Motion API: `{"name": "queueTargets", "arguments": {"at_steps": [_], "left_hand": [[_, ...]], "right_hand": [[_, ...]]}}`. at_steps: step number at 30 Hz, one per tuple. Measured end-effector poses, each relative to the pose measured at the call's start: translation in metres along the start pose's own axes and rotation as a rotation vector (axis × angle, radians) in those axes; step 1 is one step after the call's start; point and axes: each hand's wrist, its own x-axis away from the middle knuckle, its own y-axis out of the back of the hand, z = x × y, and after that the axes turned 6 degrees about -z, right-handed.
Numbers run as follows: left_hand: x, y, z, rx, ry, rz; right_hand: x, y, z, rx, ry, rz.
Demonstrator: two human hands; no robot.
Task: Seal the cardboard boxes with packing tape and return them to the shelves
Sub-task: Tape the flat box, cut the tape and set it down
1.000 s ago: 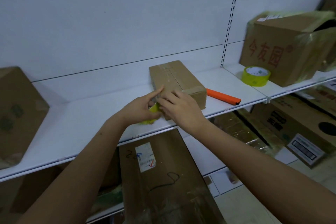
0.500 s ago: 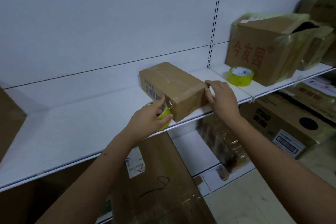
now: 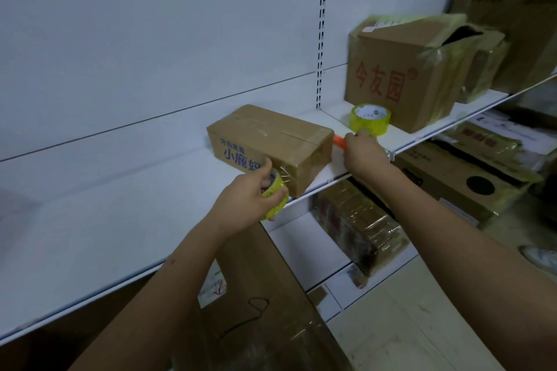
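Note:
A small cardboard box (image 3: 271,135) with blue print lies on the white shelf (image 3: 120,205), clear tape across its top. My left hand (image 3: 247,199) grips a yellow tape roll (image 3: 275,190) against the box's near end at the shelf edge; a stretch of tape runs from the roll to the box. Just right of the box, my right hand (image 3: 364,153) curls over an orange utility knife (image 3: 339,141), of which only the left tip shows.
A second yellow tape roll (image 3: 370,119) sits on the shelf behind my right hand. A large box with red characters (image 3: 401,75) stands at the right, more boxes behind it. Wrapped cartons (image 3: 358,229) and a flat cardboard sheet (image 3: 265,295) fill the lower shelves.
My right hand left the box's right end and moved right onto the orange knife. My left hand stays with the roll at the box's near end. The view shifted left.

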Motion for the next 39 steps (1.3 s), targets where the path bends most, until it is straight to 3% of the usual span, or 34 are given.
{"name": "queueTargets", "arguments": {"at_steps": [2, 4, 6, 9, 14, 20, 22, 27, 32, 39], "left_hand": [[-0.001, 0.000, 0.001, 0.001, 0.010, -0.045], [-0.004, -0.001, -0.001, 0.024, 0.038, -0.077], [-0.007, -0.004, -0.007, 0.038, 0.028, -0.079], [-0.008, -0.010, -0.021, -0.050, 0.002, -0.079], [-0.012, 0.010, -0.015, -0.320, 0.119, 0.000], [-0.019, 0.027, -0.008, -0.104, 0.162, 0.154], [-0.020, 0.026, -0.005, -0.157, 0.156, 0.141], [-0.016, 0.026, 0.001, -0.214, 0.136, 0.120], [-0.012, 0.029, 0.006, -0.263, 0.108, 0.082], [0.001, 0.044, 0.000, -0.046, 0.284, 0.172]], "right_hand": [[0.014, 0.014, 0.007, -0.127, -0.112, -0.176], [0.029, 0.030, 0.030, -0.442, -0.166, -0.333], [0.042, 0.039, 0.061, -0.651, -0.126, -0.334], [0.051, 0.034, 0.090, -0.588, -0.100, -0.221], [0.046, 0.027, 0.086, -0.473, -0.098, -0.176], [0.058, 0.033, 0.088, -0.432, -0.042, -0.243], [0.082, 0.042, 0.084, -0.526, -0.057, -0.308], [0.151, 0.053, 0.096, -0.541, 0.050, -0.100], [0.161, 0.041, 0.114, -0.464, 0.055, 0.038], [0.164, 0.021, 0.117, -0.258, 0.031, 0.226]]}}
